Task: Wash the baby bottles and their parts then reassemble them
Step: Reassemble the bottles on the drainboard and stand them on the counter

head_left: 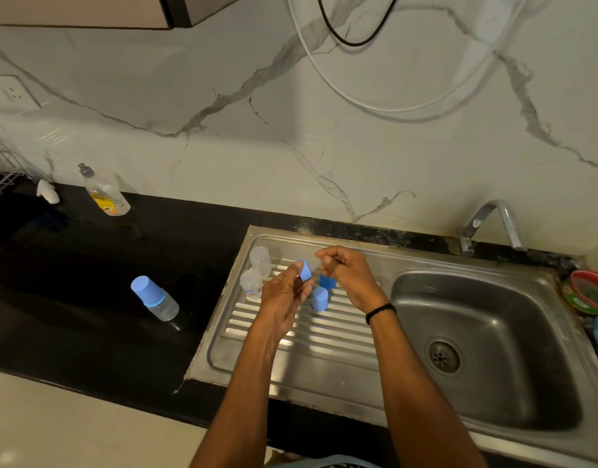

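Observation:
Above the steel drainboard [290,346], my left hand [284,298] holds a light blue screw ring [305,270] between thumb and fingers. My right hand [344,275] pinches a small clear part, likely a teat [316,263], right beside the ring. A blue cap [320,298] stands on the drainboard below my hands, and a darker blue part [327,281] sits just behind it. Two clear bottle bodies [252,283] [260,260] stand at the drainboard's back left. An assembled bottle with a blue cap [154,297] stands on the black counter.
The sink basin [486,332] with its drain lies to the right, the tap [490,224] behind it. A dish soap bottle [103,192] and a wire rack [0,170] stand at the counter's back left. A red and green bowl [589,292] sits at the far right.

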`<state>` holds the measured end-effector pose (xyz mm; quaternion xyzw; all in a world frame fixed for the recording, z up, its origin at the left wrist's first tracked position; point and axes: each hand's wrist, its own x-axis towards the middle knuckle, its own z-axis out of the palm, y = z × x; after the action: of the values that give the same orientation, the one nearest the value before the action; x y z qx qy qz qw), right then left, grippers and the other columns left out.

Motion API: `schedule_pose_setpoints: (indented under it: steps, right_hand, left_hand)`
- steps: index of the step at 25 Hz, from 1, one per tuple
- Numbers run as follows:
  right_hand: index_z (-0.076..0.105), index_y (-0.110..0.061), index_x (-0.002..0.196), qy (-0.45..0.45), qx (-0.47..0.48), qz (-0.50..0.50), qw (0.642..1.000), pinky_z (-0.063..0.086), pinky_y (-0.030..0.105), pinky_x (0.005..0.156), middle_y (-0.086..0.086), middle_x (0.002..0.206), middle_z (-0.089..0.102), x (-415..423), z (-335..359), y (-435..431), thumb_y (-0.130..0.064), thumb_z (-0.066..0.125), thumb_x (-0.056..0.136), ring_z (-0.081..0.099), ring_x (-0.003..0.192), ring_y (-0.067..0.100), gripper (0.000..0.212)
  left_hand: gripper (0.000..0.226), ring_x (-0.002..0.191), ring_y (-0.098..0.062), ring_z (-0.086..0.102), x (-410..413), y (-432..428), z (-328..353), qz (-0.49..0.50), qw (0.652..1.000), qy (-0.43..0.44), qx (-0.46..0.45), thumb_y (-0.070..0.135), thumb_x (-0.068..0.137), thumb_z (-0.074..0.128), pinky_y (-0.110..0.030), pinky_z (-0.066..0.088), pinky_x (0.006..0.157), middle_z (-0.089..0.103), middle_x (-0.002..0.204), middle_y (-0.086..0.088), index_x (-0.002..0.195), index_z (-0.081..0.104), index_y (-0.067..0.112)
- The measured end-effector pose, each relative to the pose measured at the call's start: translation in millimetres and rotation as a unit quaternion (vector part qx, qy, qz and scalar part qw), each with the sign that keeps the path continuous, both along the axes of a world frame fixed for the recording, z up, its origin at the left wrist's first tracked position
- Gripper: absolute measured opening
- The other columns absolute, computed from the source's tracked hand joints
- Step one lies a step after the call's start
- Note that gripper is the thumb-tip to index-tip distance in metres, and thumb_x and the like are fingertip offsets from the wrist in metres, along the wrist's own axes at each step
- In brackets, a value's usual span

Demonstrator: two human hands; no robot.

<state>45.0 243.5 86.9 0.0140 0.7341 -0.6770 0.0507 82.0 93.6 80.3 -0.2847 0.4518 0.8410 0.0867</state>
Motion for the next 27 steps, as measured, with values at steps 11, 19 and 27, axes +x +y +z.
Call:
schedule_pose_setpoints:
  steps: [11, 19, 27]
  right_hand:
    - [0.071, -0.015, 0.111, -0.02, 0.054, 0.171, 0.984, 0.055, 0.04, 0.093, 0.003, 0.105, 0.073, 5, -12, -1, -0.022, 0.081, 0.081, 0.068, 0.1, 0.02, 0.033]
    - [0.073, -0.017, 0.107, -0.031, 0.043, 0.102, 0.993, 0.057, 0.034, 0.086, 0.002, 0.102, 0.073, -4, -23, -13, -0.021, 0.085, 0.077, 0.069, 0.095, 0.019, 0.032]
    - [0.073, -0.015, 0.108, -0.054, 0.028, 0.076, 0.995, 0.057, 0.04, 0.09, 0.003, 0.103, 0.073, -19, -36, -15, -0.02, 0.083, 0.079, 0.069, 0.096, 0.02, 0.032]
  left_hand:
    - [0.055, 0.072, -0.014, 0.066, 11, -15, -5, -0.09, 0.995, -0.023, -0.02, 0.05, 0.093, 0.066, -0.022, 0.059, 0.066, 0.072, 0.082, -0.01, 0.116, 0.07, 0.0]
    - [0.057, 0.078, -0.014, 0.069, 1, -49, -31, -0.023, 0.971, 0.018, -0.238, 0.057, 0.085, 0.07, -0.035, 0.058, 0.077, 0.072, 0.087, -0.007, 0.103, 0.072, 0.003]
    - [0.098, 0.136, -0.039, 0.039, -35, -102, -93, -0.122, 0.801, -0.058, -0.584, 0.047, 0.074, 0.085, -0.05, 0.038, 0.107, 0.042, 0.148, -0.017, 0.151, 0.034, 0.015]
